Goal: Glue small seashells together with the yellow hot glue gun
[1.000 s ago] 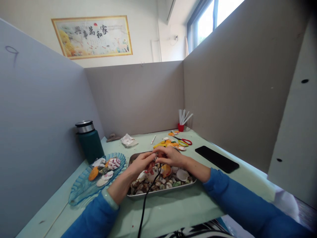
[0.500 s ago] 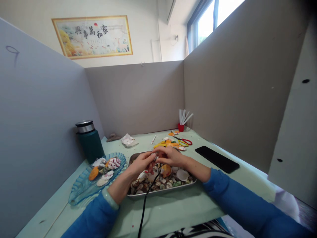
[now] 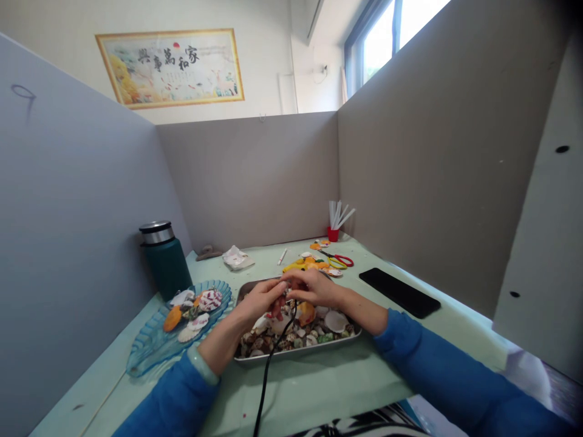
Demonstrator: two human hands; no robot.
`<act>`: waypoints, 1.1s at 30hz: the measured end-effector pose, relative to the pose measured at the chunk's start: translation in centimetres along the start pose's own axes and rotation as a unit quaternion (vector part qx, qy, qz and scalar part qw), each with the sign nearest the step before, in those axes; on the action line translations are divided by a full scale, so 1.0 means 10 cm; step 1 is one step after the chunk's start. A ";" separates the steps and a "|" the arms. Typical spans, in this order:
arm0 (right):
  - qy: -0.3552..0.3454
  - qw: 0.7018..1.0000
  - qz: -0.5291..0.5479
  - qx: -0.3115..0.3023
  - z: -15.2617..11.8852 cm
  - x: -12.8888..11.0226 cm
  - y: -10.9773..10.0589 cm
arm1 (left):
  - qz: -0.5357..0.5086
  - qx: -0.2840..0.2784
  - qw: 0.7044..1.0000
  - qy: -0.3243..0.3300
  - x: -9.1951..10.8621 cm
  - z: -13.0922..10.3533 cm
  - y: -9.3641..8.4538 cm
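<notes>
Both of my hands meet above a metal tray [image 3: 298, 351] of mixed seashells [image 3: 314, 334]. My left hand [image 3: 263, 299] is closed, its thumb and fingertips pressed together at the tray's middle. My right hand [image 3: 317, 287] curls in from the other side, its fingertips against the left ones. Something small seems to be pinched between them, but the fingers hide what it is. A black cord [image 3: 269, 370] runs from the front edge, over the tray and up beneath my right hand. An orange shell [image 3: 306, 313] and a white scallop shell [image 3: 336, 321] lie below my right hand.
Left stand a blue shell-shaped dish [image 3: 148, 349] holding several shells and a green flask [image 3: 167, 264]. Behind the tray lie a yellow tool [image 3: 296, 265], partly hidden, and scissors [image 3: 344, 261]. A red cup [image 3: 333, 234] holds translucent sticks. A black phone [image 3: 399, 292] lies right. Partitions enclose three sides.
My hands stay together over the tray, with only a very slight shift of the right fingers. Everything else is where it was.
</notes>
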State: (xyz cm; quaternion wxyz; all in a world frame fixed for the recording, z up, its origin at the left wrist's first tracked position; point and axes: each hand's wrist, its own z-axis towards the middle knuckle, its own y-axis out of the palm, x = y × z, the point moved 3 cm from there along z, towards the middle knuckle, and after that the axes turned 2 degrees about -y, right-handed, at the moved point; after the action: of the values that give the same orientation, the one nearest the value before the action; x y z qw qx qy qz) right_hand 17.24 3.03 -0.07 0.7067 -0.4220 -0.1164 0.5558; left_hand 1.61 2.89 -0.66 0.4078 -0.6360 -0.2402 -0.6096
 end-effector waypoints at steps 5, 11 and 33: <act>0.001 1.000 0.000 -0.003 0.00 0.00 0.00 | -0.002 0.001 1.000 0.001 -0.01 0.01 -0.01; 0.000 1.000 0.004 -0.007 0.00 -0.01 0.00 | -0.005 0.001 1.000 -0.010 0.01 0.00 0.01; -0.006 1.000 -0.005 0.001 0.00 0.00 0.00 | 0.015 0.001 1.000 0.000 0.01 -0.01 0.00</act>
State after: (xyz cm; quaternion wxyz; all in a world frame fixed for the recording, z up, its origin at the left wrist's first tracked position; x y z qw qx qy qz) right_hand 17.24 2.99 -0.11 0.7090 -0.4178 -0.1220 0.5550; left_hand 1.57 2.77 -0.53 0.4177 -0.6390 -0.2311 -0.6031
